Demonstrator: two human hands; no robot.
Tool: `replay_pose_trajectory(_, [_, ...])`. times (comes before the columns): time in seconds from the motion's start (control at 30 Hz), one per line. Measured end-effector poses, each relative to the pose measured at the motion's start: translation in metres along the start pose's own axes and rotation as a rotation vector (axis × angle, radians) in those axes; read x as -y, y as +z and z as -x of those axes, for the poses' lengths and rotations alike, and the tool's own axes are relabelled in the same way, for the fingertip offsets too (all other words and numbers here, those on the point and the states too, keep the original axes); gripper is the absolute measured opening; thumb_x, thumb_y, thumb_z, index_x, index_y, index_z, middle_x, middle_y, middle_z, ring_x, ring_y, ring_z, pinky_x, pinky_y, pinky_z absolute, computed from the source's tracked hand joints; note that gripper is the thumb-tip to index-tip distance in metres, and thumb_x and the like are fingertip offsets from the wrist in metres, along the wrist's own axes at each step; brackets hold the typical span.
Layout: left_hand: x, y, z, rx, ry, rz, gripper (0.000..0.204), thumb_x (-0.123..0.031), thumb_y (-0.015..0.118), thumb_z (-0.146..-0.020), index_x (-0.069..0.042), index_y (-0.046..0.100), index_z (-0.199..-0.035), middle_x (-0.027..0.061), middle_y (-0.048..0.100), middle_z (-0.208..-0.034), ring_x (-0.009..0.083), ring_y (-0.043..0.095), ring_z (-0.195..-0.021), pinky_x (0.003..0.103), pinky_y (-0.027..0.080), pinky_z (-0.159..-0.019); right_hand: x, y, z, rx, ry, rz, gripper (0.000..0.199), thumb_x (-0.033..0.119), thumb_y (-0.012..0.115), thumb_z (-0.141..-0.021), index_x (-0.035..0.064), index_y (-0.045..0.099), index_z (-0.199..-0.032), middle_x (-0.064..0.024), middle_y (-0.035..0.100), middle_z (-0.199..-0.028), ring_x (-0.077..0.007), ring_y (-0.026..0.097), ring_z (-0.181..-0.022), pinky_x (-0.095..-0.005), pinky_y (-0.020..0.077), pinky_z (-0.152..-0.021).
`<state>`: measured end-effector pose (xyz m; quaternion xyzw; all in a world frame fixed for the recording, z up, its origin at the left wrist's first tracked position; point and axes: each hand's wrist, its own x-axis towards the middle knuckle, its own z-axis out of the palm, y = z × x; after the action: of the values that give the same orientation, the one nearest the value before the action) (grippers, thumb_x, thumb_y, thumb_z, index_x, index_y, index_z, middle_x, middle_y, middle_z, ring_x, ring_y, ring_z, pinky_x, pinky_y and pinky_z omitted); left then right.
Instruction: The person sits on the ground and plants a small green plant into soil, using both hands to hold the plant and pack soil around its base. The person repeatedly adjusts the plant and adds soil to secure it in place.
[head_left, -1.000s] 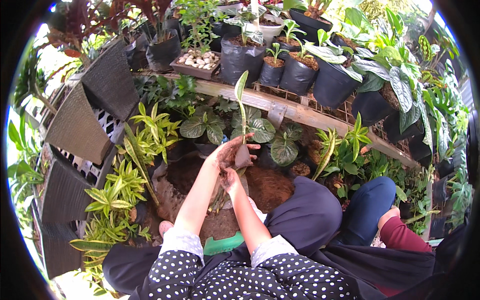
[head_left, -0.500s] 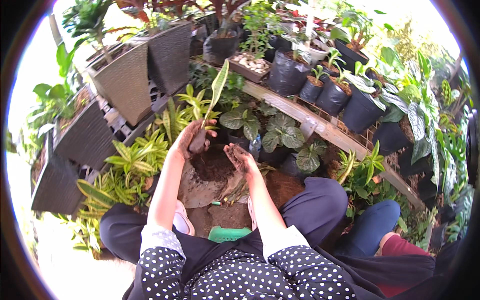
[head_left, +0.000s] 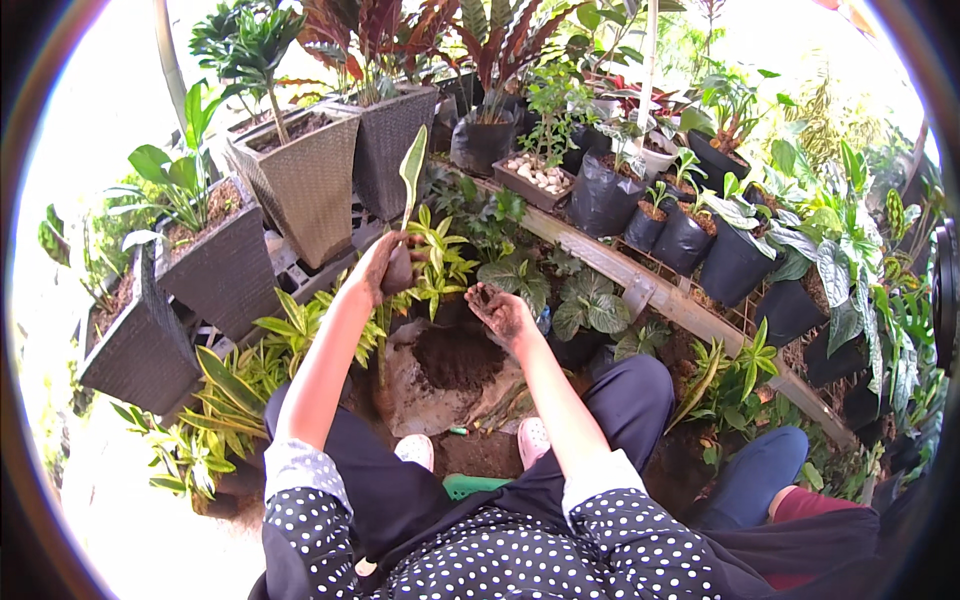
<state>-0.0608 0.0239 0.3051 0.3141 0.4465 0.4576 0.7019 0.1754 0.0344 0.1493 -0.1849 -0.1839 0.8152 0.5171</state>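
My left hand (head_left: 384, 266) is closed around the root end of a small plant cutting (head_left: 411, 175) with one long pale-green leaf that stands upright above the fist. My right hand (head_left: 497, 309) is open, palm up and dirty with soil, holding nothing, just right of the left hand. Both hover over a mound of dark soil (head_left: 457, 356) lying on a pale sheet (head_left: 415, 395) on the ground in front of my knees. My two pink-white shoes (head_left: 532, 436) show below the soil.
Grey woven square planters (head_left: 305, 180) stand at the left. A wooden plank shelf (head_left: 640, 285) with black nursery bags (head_left: 603, 195) runs diagonally at the right. Yellow-green leafy plants (head_left: 230, 385) crowd the ground at left. Another person's blue-trousered knee (head_left: 755, 475) is at lower right.
The view has swung left and up. My left hand has carried the cutting leftward, away from the soil mound, and my right hand has let go and opened, palm up.
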Motion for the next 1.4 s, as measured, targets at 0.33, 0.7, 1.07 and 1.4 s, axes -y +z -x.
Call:
replay_pose_trajectory(0.33, [0.039,-0.042,-0.019,-0.012,-0.095,0.096,0.023,-0.03,0.052,-0.086,-0.013,0.057,-0.101,0.008,0.06,-0.08,0.0203,0.056,-0.056,0.03,0.047,-0.05,0.042,0.03,-0.01,0.025,0.084,0.443,0.028,0.012,0.062,-0.086,-0.001,0.054,-0.11,-0.0095,0.063,-0.093,-0.0192,0.062,-0.085,-0.0301,0.0497,-0.083])
replay_pose_trajectory(0.7, [0.053,-0.072,-0.068,-0.138,-0.09,0.212,0.025,-0.031,0.051,-0.087,-0.011,0.058,-0.101,0.0093,0.06,-0.074,0.0217,0.056,-0.054,0.032,0.045,-0.048,0.02,0.016,-0.066,-0.033,0.16,0.562,0.028,0.003,0.05,-0.089,-0.0081,0.052,-0.115,-0.0194,0.062,-0.105,-0.0248,0.062,-0.095,-0.0349,0.0514,-0.086])
replay_pose_trajectory(1.07, [0.048,-0.05,-0.075,-0.234,-0.071,0.375,0.024,-0.027,0.05,-0.087,-0.009,0.057,-0.101,0.009,0.058,-0.074,0.0214,0.056,-0.06,0.033,0.048,-0.055,0.017,0.08,-0.093,-0.267,0.231,0.13,0.019,0.017,0.065,-0.084,0.0067,0.056,-0.097,-0.0012,0.056,-0.082,-0.0145,0.058,-0.077,-0.0314,0.0499,-0.075])
replay_pose_trajectory(1.4, [0.046,-0.044,-0.049,-0.172,0.064,0.292,0.03,-0.033,0.05,-0.089,-0.008,0.054,-0.106,0.0088,0.058,-0.071,0.0204,0.056,-0.054,0.031,0.047,-0.049,0.018,0.044,-0.07,-0.034,0.145,0.455,0.029,0.019,0.057,-0.09,-0.0039,0.053,-0.109,-0.012,0.063,-0.092,-0.0197,0.064,-0.083,-0.0309,0.0529,-0.073])
